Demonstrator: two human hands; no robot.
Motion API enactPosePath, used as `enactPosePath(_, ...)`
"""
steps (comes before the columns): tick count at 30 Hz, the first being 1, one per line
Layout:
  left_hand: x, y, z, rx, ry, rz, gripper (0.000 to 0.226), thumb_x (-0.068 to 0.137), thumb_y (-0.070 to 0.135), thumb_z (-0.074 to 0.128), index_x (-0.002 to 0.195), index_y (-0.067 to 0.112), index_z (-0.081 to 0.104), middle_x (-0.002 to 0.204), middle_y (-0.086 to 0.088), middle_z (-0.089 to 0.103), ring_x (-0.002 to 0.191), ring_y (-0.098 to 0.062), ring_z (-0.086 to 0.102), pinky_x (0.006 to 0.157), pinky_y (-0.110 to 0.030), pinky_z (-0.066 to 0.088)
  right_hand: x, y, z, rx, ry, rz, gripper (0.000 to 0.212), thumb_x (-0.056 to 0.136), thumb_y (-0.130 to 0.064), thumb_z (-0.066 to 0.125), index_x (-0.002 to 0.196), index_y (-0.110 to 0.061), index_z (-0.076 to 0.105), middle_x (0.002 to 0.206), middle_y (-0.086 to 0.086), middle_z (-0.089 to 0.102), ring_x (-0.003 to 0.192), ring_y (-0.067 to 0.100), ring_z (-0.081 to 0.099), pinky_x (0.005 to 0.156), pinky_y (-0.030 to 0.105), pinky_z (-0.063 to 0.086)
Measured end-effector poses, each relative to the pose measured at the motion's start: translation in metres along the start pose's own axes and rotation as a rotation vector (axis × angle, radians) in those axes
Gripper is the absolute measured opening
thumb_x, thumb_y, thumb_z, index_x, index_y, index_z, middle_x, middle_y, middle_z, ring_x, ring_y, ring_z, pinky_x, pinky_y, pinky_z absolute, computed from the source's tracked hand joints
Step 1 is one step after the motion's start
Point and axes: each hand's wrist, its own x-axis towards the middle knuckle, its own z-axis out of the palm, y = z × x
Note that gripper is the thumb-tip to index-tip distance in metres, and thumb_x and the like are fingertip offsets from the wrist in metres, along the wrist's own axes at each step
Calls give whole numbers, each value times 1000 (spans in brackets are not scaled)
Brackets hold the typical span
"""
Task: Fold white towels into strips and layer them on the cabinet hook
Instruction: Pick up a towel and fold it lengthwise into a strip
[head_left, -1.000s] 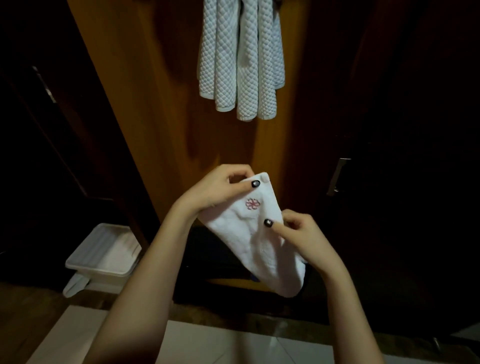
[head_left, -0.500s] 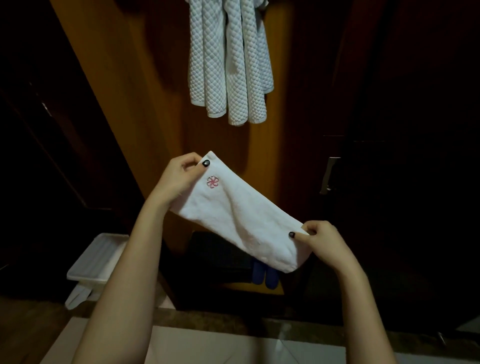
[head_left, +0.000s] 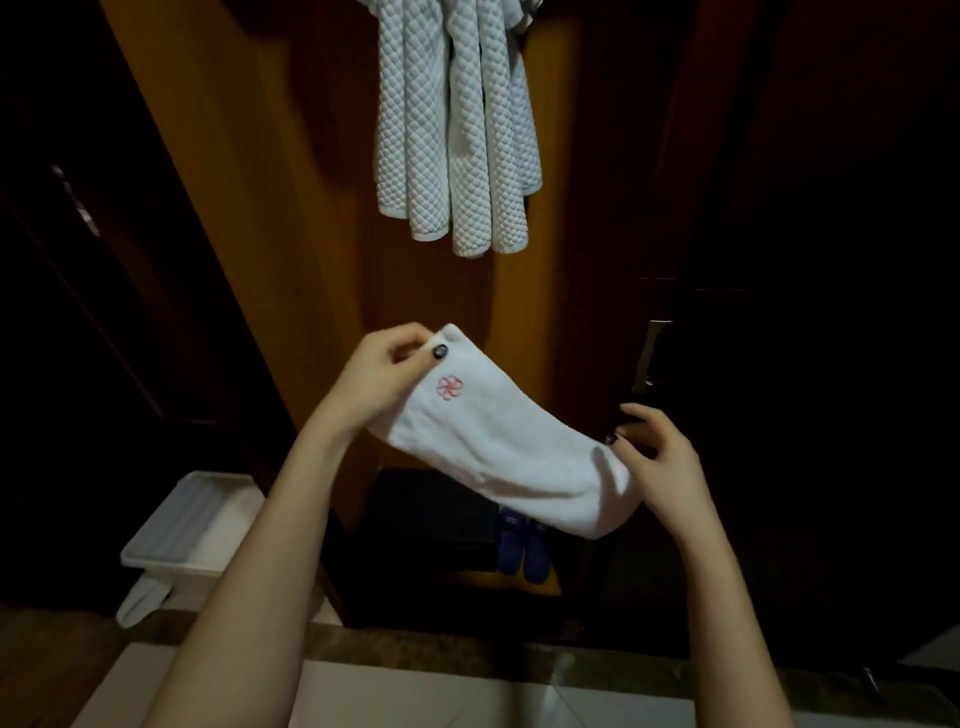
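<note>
Here: wooden cabinet door (head_left: 311, 260), quilted towels (head_left: 457, 130) hanging above, bin (head_left: 192, 525) low left. Pinches top of folded towel (head_left: 509, 452) with left hand (head_left: 384, 379), grips bottom with right hand (head_left: 660, 457).

Dim warm light picks out the folded white terry towel (head_left: 509, 447) between the fingers (head_left: 405, 343); deep shadow swallows both sides beyond them, and straight edges bow outward.

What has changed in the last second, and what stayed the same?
The right hand slid from the middle of the white towel to its lower end, drawing it out into a strip. The left hand still pinches the upper end; the quilted towels still hang.
</note>
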Motion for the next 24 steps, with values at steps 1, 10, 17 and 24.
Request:
enactPosePath(1, 2, 6, 7, 18, -67, 37, 13, 95, 16, 61, 85, 21, 68, 77, 17, 68, 74, 5, 62, 67, -9, 45, 0, -7, 3, 35, -13, -38, 34, 91, -11, 66, 124, -21, 61, 106, -6, 64, 97, 0, 59, 81, 13, 43)
enactPosePath(10, 7, 20, 44, 242, -451, 94, 9, 91, 25, 66, 91, 28, 74, 90, 15, 73, 88, 2, 66, 78, -18, 50, -14, -57, 28, 298, -191, -196, 17, 90, -15, 68, 106, -19, 72, 100, -10, 74, 100, 1, 66, 86, 18, 52)
enactPosePath(17, -8, 22, 44, 287, -410, 69, 11, 91, 29, 65, 94, 26, 75, 87, 16, 71, 87, 0, 65, 80, -27, 52, -21, -56, 41, 249, -250, -176, 11, 92, -13, 66, 101, -11, 73, 95, 0, 73, 94, 10, 68, 84, 26, 54)
enactPosePath(24, -38, 4, 45, 634, -170, 102, 15, 91, 38, 61, 101, 32, 71, 102, 22, 38, 93, -2, 52, 71, -15, 33, -27, -48, 40, 247, -183, -202, 7, 91, -7, 65, 94, -8, 71, 88, 1, 73, 88, 12, 68, 77, 19, 51)
